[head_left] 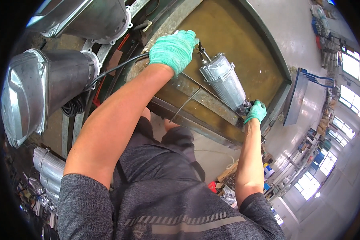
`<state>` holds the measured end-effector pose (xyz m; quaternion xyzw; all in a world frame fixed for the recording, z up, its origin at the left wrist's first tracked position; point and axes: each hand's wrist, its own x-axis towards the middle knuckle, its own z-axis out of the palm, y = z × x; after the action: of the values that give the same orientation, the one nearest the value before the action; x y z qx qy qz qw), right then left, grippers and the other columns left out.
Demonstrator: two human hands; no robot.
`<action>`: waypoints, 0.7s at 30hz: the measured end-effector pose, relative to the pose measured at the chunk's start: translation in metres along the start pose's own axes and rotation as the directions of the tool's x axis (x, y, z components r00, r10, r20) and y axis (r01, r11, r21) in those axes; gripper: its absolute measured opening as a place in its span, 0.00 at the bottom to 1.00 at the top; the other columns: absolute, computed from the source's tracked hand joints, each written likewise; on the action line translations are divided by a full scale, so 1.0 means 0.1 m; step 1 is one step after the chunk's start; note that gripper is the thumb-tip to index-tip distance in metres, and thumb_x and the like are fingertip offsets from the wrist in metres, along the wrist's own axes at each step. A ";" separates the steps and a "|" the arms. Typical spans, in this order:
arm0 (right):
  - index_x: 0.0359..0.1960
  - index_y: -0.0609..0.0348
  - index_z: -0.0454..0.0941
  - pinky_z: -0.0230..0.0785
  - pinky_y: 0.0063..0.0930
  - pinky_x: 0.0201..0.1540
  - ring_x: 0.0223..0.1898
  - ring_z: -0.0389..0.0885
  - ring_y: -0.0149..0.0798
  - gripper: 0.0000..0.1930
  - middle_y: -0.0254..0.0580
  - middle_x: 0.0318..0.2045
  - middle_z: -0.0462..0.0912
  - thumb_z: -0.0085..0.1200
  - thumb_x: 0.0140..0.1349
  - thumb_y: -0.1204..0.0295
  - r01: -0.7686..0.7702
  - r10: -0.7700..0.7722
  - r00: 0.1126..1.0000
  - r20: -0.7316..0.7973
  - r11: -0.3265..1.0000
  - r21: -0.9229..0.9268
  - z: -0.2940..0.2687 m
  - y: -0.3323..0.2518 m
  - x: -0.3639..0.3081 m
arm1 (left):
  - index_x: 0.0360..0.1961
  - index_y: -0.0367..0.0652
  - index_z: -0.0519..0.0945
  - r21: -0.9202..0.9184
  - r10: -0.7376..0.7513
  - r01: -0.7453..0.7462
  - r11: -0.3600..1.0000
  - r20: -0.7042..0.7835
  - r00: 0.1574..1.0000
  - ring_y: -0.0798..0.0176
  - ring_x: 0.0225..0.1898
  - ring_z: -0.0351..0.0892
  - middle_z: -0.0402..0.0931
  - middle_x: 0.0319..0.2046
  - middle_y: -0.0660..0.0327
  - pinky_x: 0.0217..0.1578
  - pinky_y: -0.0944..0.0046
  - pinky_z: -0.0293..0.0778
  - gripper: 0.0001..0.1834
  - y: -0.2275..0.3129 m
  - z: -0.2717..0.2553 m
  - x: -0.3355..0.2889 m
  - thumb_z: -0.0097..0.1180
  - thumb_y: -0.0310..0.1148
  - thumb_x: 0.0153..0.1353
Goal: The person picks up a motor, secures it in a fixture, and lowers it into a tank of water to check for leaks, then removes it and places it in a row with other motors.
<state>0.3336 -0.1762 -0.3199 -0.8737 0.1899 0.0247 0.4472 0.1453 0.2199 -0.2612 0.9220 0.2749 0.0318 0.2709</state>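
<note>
Steadies housing point(227, 84) over tank point(267, 39), between left hand point(172, 49) and right hand point(256, 112); pinches its end with right fingers, apparently closes left fingers around cable point(126, 62); next, likely needs even support.

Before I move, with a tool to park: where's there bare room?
Grey floor beyond the metal tank, up to the blue-framed platform, is bare. Inside, the brownish surface, possibly liquid, is open between the ribbed silver cylinder and right rim. Crowded: left, by tapering silver housings and black cable; around both green-gloved hands.
</note>
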 end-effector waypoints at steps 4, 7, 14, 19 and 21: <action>0.36 0.60 0.79 0.66 0.28 0.14 0.14 0.74 0.33 0.06 0.42 0.25 0.84 0.57 0.69 0.70 -0.026 0.027 0.999 0.029 1.000 -0.006 0.03 -0.04 -0.02 | 0.44 0.46 0.77 -0.027 -0.003 0.003 1.000 -0.007 1.000 0.40 0.44 0.83 0.83 0.42 0.50 0.45 0.43 0.77 0.16 -0.03 0.01 0.01 0.48 0.47 0.74; 0.36 0.60 0.79 0.66 0.28 0.14 0.14 0.74 0.33 0.07 0.42 0.27 0.84 0.57 0.69 0.70 -0.024 0.024 1.000 0.009 1.000 -0.007 0.00 0.06 0.07 | 0.45 0.46 0.77 -0.025 0.005 -0.005 1.000 0.000 1.000 0.41 0.44 0.83 0.83 0.42 0.51 0.46 0.44 0.77 0.15 -0.01 0.00 0.01 0.49 0.46 0.74; 0.33 0.64 0.78 0.65 0.29 0.17 0.13 0.73 0.32 0.07 0.43 0.23 0.83 0.56 0.67 0.72 -0.021 0.022 0.999 0.033 1.000 -0.013 0.04 -0.06 -0.02 | 0.45 0.47 0.78 -0.057 0.033 -0.038 0.998 -0.092 0.995 0.42 0.43 0.84 0.83 0.42 0.52 0.44 0.45 0.78 0.14 -0.06 0.07 -0.01 0.49 0.46 0.74; 0.34 0.64 0.78 0.65 0.29 0.14 0.12 0.73 0.33 0.06 0.44 0.22 0.83 0.56 0.67 0.73 -0.039 0.039 0.999 0.014 0.999 0.011 0.04 -0.09 -0.05 | 0.45 0.48 0.79 0.000 0.030 -0.030 1.000 -0.074 0.997 0.43 0.42 0.84 0.84 0.42 0.53 0.43 0.46 0.79 0.13 -0.02 0.03 0.00 0.50 0.45 0.74; 0.34 0.64 0.78 0.65 0.29 0.14 0.11 0.73 0.33 0.06 0.44 0.22 0.83 0.56 0.67 0.73 -0.041 0.041 0.999 0.015 0.999 0.005 0.05 -0.11 -0.07 | 0.45 0.48 0.79 -0.003 0.028 -0.028 1.000 -0.079 0.996 0.43 0.42 0.84 0.84 0.41 0.53 0.43 0.46 0.79 0.14 -0.03 0.03 0.00 0.50 0.45 0.73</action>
<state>0.3315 -0.1642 -0.3127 -0.8682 0.2045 0.0399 0.4503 0.1444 0.2205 -0.2656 0.9232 0.2723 0.0727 0.2614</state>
